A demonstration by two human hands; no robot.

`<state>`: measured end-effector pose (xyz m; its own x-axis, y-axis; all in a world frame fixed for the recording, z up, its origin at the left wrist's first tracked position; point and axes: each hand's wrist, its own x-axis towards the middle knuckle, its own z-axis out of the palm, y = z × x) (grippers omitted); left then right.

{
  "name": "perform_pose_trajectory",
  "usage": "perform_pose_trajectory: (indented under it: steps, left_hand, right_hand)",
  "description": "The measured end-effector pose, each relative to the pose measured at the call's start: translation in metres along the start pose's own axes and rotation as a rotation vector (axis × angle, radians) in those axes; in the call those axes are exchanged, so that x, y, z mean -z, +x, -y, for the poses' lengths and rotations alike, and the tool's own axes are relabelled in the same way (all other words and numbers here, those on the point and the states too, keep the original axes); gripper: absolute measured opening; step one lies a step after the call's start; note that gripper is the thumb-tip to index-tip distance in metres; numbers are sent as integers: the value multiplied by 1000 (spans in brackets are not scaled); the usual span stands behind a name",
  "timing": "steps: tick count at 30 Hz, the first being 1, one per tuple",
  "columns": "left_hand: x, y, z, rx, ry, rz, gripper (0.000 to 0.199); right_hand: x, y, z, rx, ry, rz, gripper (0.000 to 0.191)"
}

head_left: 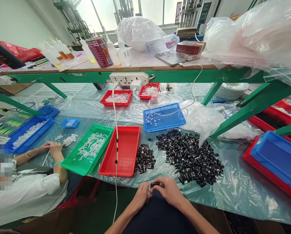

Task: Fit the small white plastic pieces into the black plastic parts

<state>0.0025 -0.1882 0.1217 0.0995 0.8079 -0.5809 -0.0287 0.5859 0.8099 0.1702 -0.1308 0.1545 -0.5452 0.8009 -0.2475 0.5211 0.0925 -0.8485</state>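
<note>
Just in front of my body, my two hands meet at the table's near edge. Between the fingertips of my right hand (171,191) is a small black plastic piece (155,184). My left hand (142,194) is closed in a pinch at the piece's left end, with something whitish showing at its fingertips, too small to name. Beyond my hands lie a small pile of black plastic pieces (145,158) and, to its right, a much larger pile (191,156) of the same kind. A red tray (123,151) with nothing in it stands left of the small pile.
A green tray (73,162) holds small white pieces. Further back are a blue tray (168,113) and red trays (128,103). A white cable (115,191) hangs from a power strip (128,78) across the red tray. At left, a co-worker's hands (54,149) work near white pieces.
</note>
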Motion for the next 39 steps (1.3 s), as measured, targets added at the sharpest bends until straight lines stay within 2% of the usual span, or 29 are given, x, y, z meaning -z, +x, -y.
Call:
perform_pose_trajectory:
  steps: [3,5,8,11,13,16,20,23,26,31,34,39]
  left_hand:
    - [3,8,10,36,-165,8,40]
    - [5,13,15,42,-234,-17,38]
    - [8,16,19,53,-279,-43,38]
    - [10,14,18,65,-294,-50,38]
    - [10,13,16,72,-305,-52,37]
    - [10,13,16,88,-314,-52,37]
    - [10,18,20,99,-300,-38,43]
    - [12,19,24,90,-313,-47,48]
    - [14,16,24,85,-335,-69,50]
    - [14,12,19,90,-328,-42,48]
    - [11,15,18,105,-296,-9,44]
    - [10,21,18,93,-292,7,40]
  right_hand:
    - [-7,9,-15,-67,164,-19,15]
    - [-11,16,-35,-127,344,-51,19]
    - [-13,18,-76,-362,666,-186,27]
    - [-9,13,-109,-582,792,-332,34]
    - [-9,13,-117,-621,795,-381,36]
    - [-19,30,-108,-607,793,-393,39]
    - [-40,69,-81,-485,587,-229,50]
    - [-44,81,-74,-417,334,-166,47]
    - [-29,75,-83,-404,72,-177,36]
    - [7,68,-106,-495,-269,-234,38]
    - [17,75,-111,-529,-370,-238,36]
    - [15,91,-110,-517,-384,-225,30]
